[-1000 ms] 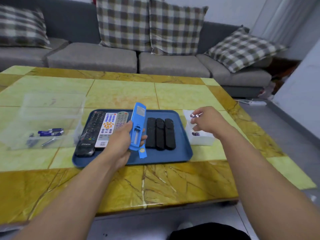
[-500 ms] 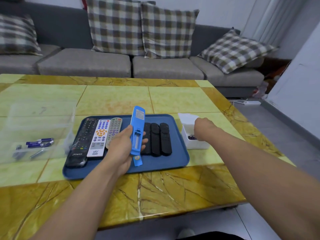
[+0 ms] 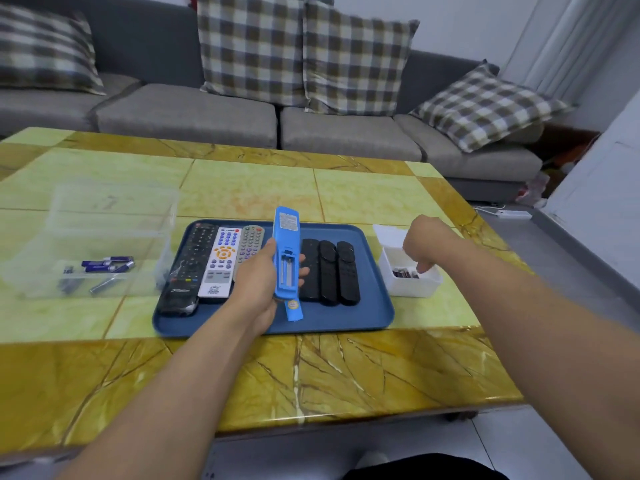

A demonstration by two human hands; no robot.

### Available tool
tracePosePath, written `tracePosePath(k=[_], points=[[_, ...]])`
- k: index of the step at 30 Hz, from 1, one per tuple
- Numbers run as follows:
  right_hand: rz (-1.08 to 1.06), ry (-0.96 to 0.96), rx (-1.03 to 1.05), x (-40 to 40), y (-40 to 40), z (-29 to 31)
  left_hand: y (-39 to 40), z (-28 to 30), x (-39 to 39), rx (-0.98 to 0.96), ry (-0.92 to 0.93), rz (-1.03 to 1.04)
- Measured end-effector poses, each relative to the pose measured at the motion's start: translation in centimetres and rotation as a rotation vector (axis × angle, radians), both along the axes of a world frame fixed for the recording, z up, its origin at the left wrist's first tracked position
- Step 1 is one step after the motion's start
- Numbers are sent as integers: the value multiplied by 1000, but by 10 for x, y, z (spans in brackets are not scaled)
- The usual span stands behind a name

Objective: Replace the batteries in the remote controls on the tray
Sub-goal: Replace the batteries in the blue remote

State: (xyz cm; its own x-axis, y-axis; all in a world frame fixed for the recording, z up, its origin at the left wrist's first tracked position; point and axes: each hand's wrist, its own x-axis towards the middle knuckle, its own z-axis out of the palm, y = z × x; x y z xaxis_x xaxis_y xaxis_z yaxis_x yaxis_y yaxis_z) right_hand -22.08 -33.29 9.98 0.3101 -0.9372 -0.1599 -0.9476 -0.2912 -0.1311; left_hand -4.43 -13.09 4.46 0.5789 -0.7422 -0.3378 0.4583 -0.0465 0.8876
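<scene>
A blue remote [image 3: 286, 258] is held upright over the tray [image 3: 375, 306] by the left hand [image 3: 258, 282], back side facing the camera, with the battery bay open and bare – the grip is wrapped round its lower half, thumb on the left edge and fingertips [image 3: 303, 271] showing past the right edge. A small blue cover [image 3: 293, 310] is seen just below the remote, on the tray or against the hand; which cannot be told. On the tray's left part a black remote [image 3: 188, 268], a white remote [image 3: 221, 263] and a grey remote [image 3: 250, 244] are laid side by side, the grey one partly hidden by the hand. To the right of the blue remote three black remotes [image 3: 329, 271] are laid close together. The right hand [image 3: 424, 245] is lowered into a white box [image 3: 408, 277] just beside the tray's right edge, fingers curled downward among dark batteries [image 3: 403, 273]; whether one is pinched cannot be told. On the table [image 3: 311, 372] to the left, a clear bin [image 3: 107, 237] is seen with a few batteries inside – purple cells [image 3: 107, 265] among them.
</scene>
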Motion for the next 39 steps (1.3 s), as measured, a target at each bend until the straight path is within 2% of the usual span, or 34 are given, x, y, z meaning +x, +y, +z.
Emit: tracePosePath(k=[2,4,5,6,8,11,19,24,27,29,30,33,36,39], points=[[10,-111,-119,10,5,11,5,5,0,10,25,-13],[116,-209,-248,34,22,22,15,8,6,43,-16,7],[179,-285,-248,47,33,27,20,9,10,59,-58,23],[232,-379,-195,61,45,31,23,8,14,74,-98,34],[326,-553,53,92,74,31,29,2,27,109,-142,77],[362,-658,394,127,114,20,36,-3,40,167,-219,93],[232,-815,723,174,151,-26,71,-7,63,254,-460,60],[244,-791,581,191,158,-43,86,-5,76,280,-552,186],[313,-542,331,196,151,-45,95,-3,85,235,-494,331],[334,-396,192,198,148,-41,100,-3,91,211,-435,395],[339,-390,153,200,148,-39,102,-3,94,196,-393,422],[400,-513,69,213,159,-28,109,-3,104,152,-233,544],[594,-549,37,241,180,-18,118,-4,121,96,-96,748],[817,-418,74,276,199,-19,124,-5,136,51,2,879]])
